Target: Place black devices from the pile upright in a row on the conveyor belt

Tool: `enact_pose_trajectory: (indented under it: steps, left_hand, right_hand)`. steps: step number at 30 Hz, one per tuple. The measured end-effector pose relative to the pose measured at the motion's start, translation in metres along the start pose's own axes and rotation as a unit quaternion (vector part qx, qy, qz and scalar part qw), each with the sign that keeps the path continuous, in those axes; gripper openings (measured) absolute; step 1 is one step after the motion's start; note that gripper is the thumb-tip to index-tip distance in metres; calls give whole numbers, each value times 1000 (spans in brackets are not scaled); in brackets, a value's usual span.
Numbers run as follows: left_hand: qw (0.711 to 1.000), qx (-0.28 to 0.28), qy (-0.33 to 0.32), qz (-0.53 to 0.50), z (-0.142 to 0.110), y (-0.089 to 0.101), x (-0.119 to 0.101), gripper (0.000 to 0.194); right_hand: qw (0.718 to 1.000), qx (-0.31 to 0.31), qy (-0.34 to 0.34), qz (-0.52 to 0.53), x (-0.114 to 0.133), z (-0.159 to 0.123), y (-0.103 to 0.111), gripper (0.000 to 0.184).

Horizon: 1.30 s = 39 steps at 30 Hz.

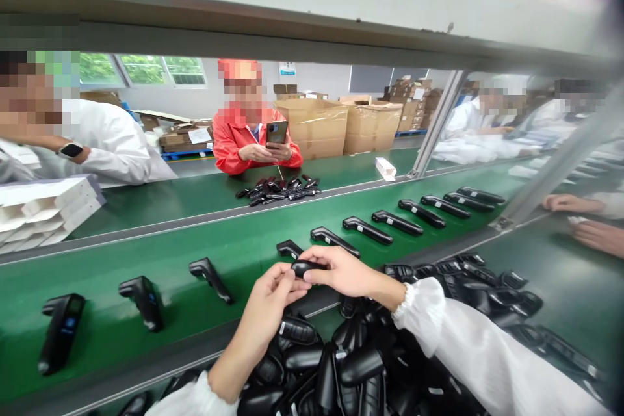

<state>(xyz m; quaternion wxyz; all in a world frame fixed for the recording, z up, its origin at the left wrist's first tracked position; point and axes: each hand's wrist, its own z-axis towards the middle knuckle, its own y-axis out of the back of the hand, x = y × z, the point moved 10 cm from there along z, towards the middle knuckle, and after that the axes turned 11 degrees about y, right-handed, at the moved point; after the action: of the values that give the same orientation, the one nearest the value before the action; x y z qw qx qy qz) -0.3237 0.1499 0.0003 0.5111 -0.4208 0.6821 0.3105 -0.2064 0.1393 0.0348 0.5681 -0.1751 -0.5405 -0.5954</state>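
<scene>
Between the fingertips of both hands is a small glossy black plastic part (303, 267), rounded at its visible end. My left hand (273, 289) pinches it from the left, and my right hand (341, 270) grips it from the right, hiding much of it. Both hands are over the near edge of the green conveyor belt (170, 318). Just behind my fingers lies a black handheld device (289, 248) with an angled head, partly covered. Below my wrists is a heap of black curved plastic parts (331, 364).
More black angled devices (367, 230) lie in a row along the belt. Across it, a person in red (258, 123) holds a phone (277, 132) behind a pile of small black parts (280, 190). White box dividers (49, 208) stand left. A metal post (433, 123) rises right; a beam (292, 45) crosses above.
</scene>
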Motion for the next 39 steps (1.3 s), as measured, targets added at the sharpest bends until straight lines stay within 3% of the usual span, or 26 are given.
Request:
enact_pose_trajectory:
  steps: [3,5,7,9,11,12,14,16,18,19,20,22,24,27,31,34,39]
  left_hand:
    - [990,-24,-45,128,-6,1,-5,29]
    - [987,-25,-66,143,-8,1,-7,27]
    - [992,-34,-82,90,-9,3,-10,27]
    - [995,-47,-90,16,-10,3,-11,29]
    - [995,-44,-85,-32,-10,-3,-10,31]
    - [996,-38,-80,-28,-11,-7,-10,31]
    - [995,-26,-80,54,-15,-15,-12,30]
    - [972,-19,-99,212,-23,-19,-17,25]
    - [915,-10,-119,384,-33,-18,-19,23]
    - [882,-2,-112,457,-36,-16,-16,25]
    - [851,12,-100,515,-39,-14,-10,27]
    - [804,33,-79,588,-41,-11,2,28]
    - [778,40,-80,621,-41,-12,8,28]
    - [765,28,-99,635,-38,-17,8,22]
    - [798,17,-86,596,-33,-11,1,29]
    - [818,42,-88,567,-36,-10,0,20]
    - [781,77,-122,608,-45,-25,7,16]
  right_hand:
    - [998,35,-43,-14,-8,1,-10,26]
    - [996,34,-82,9,-14,-1,-12,36]
    - [980,-31,-149,131,-22,-9,-13,46]
    - [924,-137,-201,294,-28,-19,-18,44]
    - [865,-230,-191,402,-26,-24,-21,36]
    - [849,-265,-170,424,-25,-25,-18,34]
    - [842,-315,-132,417,-25,-27,-2,34]
    - [874,-328,-113,340,-30,-28,27,34]
    - [934,-279,-111,195,-36,-28,57,32]
    - [961,-221,-114,118,-41,-26,65,32]
    - [980,-154,-118,49,-46,-25,70,34]
    - [991,-29,-116,-62,-57,-26,68,45]
    - [980,51,-93,-166,-64,-27,61,46]
    - [949,97,-54,-296,-69,-26,52,44]
    - [911,102,-68,-393,-77,-33,55,64]
    - [883,138,-84,-441,-85,-41,58,63]
    - [819,205,-67,-531,-94,-38,57,64]
